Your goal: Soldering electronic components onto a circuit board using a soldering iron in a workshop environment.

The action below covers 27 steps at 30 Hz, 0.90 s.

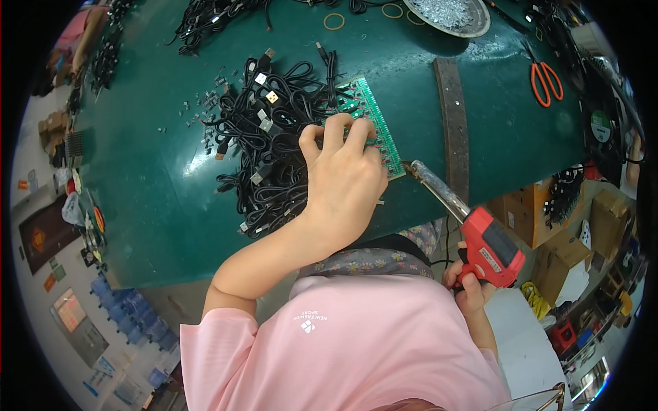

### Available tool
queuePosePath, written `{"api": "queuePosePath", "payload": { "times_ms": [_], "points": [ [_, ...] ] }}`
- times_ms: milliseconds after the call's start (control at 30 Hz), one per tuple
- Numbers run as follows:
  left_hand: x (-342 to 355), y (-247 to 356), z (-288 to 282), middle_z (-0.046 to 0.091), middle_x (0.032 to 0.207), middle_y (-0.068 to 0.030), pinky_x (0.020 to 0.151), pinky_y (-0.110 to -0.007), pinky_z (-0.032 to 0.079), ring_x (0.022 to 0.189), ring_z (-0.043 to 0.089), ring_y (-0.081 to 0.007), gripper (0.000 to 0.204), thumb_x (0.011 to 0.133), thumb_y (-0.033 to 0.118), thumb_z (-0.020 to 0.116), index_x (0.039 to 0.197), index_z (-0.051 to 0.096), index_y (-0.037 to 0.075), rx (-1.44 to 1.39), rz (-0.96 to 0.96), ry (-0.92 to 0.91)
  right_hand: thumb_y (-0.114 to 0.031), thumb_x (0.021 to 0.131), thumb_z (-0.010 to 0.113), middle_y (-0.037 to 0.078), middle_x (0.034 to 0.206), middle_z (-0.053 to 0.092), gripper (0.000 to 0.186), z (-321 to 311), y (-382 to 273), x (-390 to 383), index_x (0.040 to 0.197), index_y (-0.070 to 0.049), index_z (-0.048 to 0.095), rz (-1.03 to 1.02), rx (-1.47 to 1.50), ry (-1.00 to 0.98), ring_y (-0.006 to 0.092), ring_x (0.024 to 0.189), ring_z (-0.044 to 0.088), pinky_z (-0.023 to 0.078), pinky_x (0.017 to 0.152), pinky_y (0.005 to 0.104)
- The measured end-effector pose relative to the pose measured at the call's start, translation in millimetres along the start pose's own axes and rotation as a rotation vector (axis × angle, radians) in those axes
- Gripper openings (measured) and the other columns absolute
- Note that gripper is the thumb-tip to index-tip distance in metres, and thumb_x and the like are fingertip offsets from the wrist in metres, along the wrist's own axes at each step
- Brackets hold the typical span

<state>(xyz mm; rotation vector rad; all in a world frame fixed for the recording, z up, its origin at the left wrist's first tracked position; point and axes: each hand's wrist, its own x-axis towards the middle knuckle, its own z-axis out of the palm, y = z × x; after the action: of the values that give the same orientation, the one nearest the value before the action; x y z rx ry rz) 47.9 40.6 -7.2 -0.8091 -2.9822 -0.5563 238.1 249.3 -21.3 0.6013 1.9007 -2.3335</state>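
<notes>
Board [373, 116] is lying on the tabletop [157, 171] beside cables [267, 137]; left hand [343, 168] is pressing curled fingers on it; right hand [469, 284] is gripping the soldering gun [480, 236].

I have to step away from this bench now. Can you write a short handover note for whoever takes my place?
Left hand: fingertips pressing on the green circuit board, beside the pile of black cables.
Right hand: shut on the grip of the red soldering gun, its tip at the board's near edge.
Done: cannot tell how many joints are finished.
Left: the cable pile is tangled on the green table.
</notes>
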Motion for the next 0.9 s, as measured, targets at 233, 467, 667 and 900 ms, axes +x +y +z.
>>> {"api": "queuePosePath", "payload": {
  "times_ms": [233, 467, 667, 900],
  "points": [
    [7.5, -10.8, 2.5, 0.056, 0.104, -0.0037, 0.093, -0.045, 0.029, 0.108, 0.046, -0.0266, 0.011, 0.067, 0.011, 0.074, 0.071, 0.068, 0.003, -0.072, 0.036, -0.029, -0.033, 0.087, 0.063, 0.01, 0.062, 0.056, 0.051, 0.8, 1.5, -0.6, 0.113, 0.008, 0.049, -0.035, 0.029, 0.011, 0.0165, 0.051, 0.052, 0.042, 0.047, 0.0285],
    [14.9, -25.9, -3.4, 0.057, 0.102, -0.0041, 0.096, -0.044, 0.031, 0.106, 0.047, -0.0258, 0.007, 0.069, 0.008, 0.072, 0.072, 0.067, 0.003, -0.193, 0.264, -0.096, -0.032, 0.087, 0.063, 0.01, 0.062, 0.055, 0.057, -1.5, 3.7, -1.8, 0.12, 0.01, 0.045, -0.03, 0.02, -0.027, 0.0165, 0.05, 0.051, 0.04, 0.046, 0.0288],
    [9.9, -25.2, -0.4, 0.06, 0.089, -0.0025, 0.094, -0.042, 0.035, 0.098, 0.051, -0.0231, 0.007, 0.07, 0.008, 0.071, 0.075, 0.069, 0.005, -0.159, 0.257, -0.089, -0.033, 0.087, 0.063, 0.009, 0.061, 0.055, 0.058, 1.2, 0.8, -1.4, 0.121, 0.011, 0.046, -0.01, 0.04, -0.009, 0.0156, 0.051, 0.05, 0.039, 0.047, 0.028],
    [8.6, -21.3, 5.3, 0.06, 0.082, -0.0023, 0.088, -0.038, 0.038, 0.09, 0.053, -0.021, 0.009, 0.07, 0.009, 0.071, 0.078, 0.067, 0.007, -0.029, 0.252, -0.067, -0.035, 0.086, 0.064, 0.01, 0.061, 0.055, 0.058, 2.5, 0.5, -1.1, 0.118, 0.01, 0.047, -0.003, 0.039, 0.024, 0.0162, 0.051, 0.051, 0.041, 0.048, 0.0278]
  ]
}}
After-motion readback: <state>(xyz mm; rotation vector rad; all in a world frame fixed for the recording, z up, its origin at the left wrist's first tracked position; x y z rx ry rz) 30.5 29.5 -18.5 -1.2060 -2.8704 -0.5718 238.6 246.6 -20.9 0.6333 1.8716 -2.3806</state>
